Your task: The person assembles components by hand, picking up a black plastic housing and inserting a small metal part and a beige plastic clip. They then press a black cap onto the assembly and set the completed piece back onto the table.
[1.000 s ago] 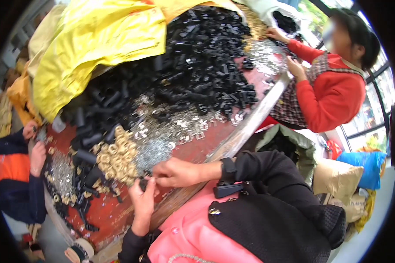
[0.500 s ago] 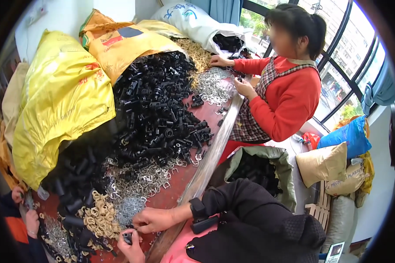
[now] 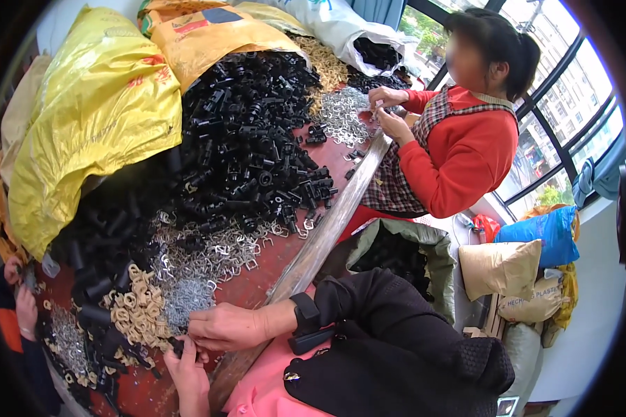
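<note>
At the table's edge my left hand (image 3: 189, 381) is closed around a small black plastic fitting (image 3: 178, 343), whose end shows above the thumb. My right hand (image 3: 224, 326), with a black band on its wrist, meets it with bent fingers pinched at the fitting; whatever small piece they hold is hidden. Just beyond my hands lie a heap of small grey metal parts (image 3: 186, 303) and a pile of tan ring-shaped clips (image 3: 138, 306). Silvery U-shaped clips (image 3: 215, 256) spread behind them, below a large mound of black plastic fittings (image 3: 257, 139).
A wooden rail (image 3: 330, 236) edges the red table (image 3: 257, 297). Across it a co-worker in red (image 3: 459, 153) handles small parts; another person's hands (image 3: 25, 306) are at far left. A yellow sack (image 3: 97, 132) stands left, and a green sack (image 3: 435, 243) of black parts beside me.
The view has shifted, and my hands appear farther left. My right fingers have closed in on the fitting in my left hand. The co-worker in red has brought both hands together.
</note>
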